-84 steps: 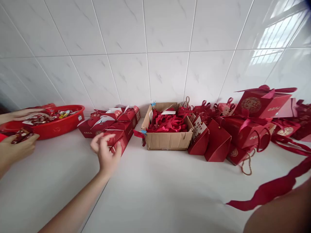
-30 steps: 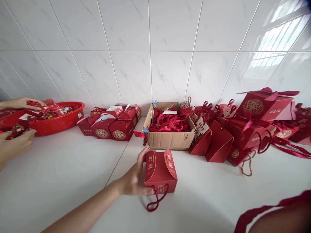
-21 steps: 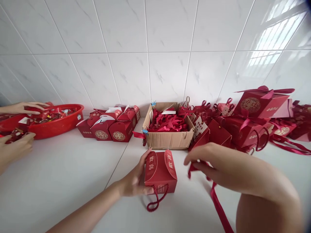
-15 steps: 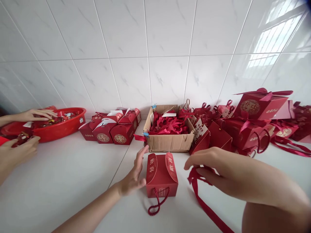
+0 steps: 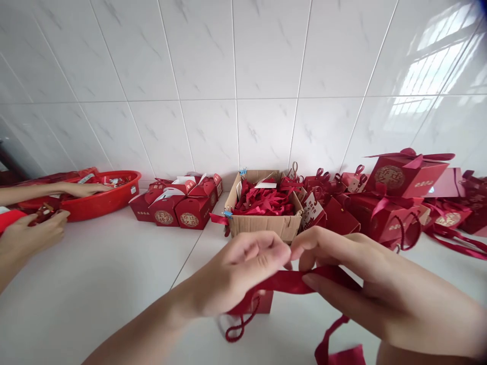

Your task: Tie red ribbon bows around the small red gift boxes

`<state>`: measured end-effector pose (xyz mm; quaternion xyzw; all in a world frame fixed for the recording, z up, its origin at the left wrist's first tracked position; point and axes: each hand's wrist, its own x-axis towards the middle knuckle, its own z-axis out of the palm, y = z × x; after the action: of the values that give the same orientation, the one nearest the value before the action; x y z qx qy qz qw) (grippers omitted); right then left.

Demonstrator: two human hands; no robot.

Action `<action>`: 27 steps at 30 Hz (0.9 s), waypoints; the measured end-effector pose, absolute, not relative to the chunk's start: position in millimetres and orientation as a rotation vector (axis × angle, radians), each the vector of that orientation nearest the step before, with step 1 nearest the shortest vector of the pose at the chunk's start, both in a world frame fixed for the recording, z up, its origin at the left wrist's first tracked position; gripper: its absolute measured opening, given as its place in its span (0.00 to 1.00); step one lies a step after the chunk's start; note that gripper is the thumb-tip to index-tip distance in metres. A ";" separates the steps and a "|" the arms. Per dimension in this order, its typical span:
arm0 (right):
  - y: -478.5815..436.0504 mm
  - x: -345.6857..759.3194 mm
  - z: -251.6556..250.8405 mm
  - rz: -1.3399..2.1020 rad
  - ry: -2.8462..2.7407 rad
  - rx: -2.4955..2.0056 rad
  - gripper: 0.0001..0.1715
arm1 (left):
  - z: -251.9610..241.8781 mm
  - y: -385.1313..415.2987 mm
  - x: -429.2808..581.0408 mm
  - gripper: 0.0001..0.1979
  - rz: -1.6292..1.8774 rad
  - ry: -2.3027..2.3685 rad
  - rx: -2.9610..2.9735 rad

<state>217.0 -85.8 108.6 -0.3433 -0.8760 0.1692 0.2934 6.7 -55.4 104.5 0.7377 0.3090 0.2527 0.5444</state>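
A dark red ribbon [image 5: 292, 282] stretches between my two hands above the counter. My left hand [image 5: 243, 268] is closed on one part of it, thumb against the curled fingers. My right hand [image 5: 346, 274] pinches it between thumb and fingers, and a loose tail hangs below to the counter. Under my hands stands a small red gift box [image 5: 264, 302], mostly hidden by them. Its twisted cord handle [image 5: 236, 332] lies in front on the counter.
Behind my hands is a cardboard box [image 5: 262, 223] of red ribbons. Gift boxes [image 5: 190, 213] stand to its left, more boxes [image 5: 395, 218] with bows to its right. At far left, another person's hands [image 5: 34, 230] work by a red basin [image 5: 106, 200] of wrapped sweets.
My left hand has moved right from beside the gift box and taken hold of the ribbon. My right hand has shifted slightly; the ribbon now spans both hands over the box.
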 end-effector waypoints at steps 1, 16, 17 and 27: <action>-86.9 218.6 109.2 0.433 -2.320 -0.925 0.12 | 106.8 -52.2 6.1 0.21 0.607 0.759 1.768; -76.7 218.2 109.8 0.461 -2.379 -1.017 0.07 | 108.4 -50.2 -27.4 0.12 0.354 1.066 2.307; -76.4 219.5 109.3 0.456 -2.374 -1.028 0.07 | 108.7 -49.8 -28.1 0.10 0.354 1.063 2.314; -64.1 240.6 103.0 0.533 -2.362 -1.185 0.08 | 115.8 -36.4 -41.2 0.12 0.450 1.135 2.426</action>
<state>240.6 -64.1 103.0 -0.4286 -0.8546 0.1930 0.2208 -41.2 -36.4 115.8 0.8731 0.4084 0.1618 0.2115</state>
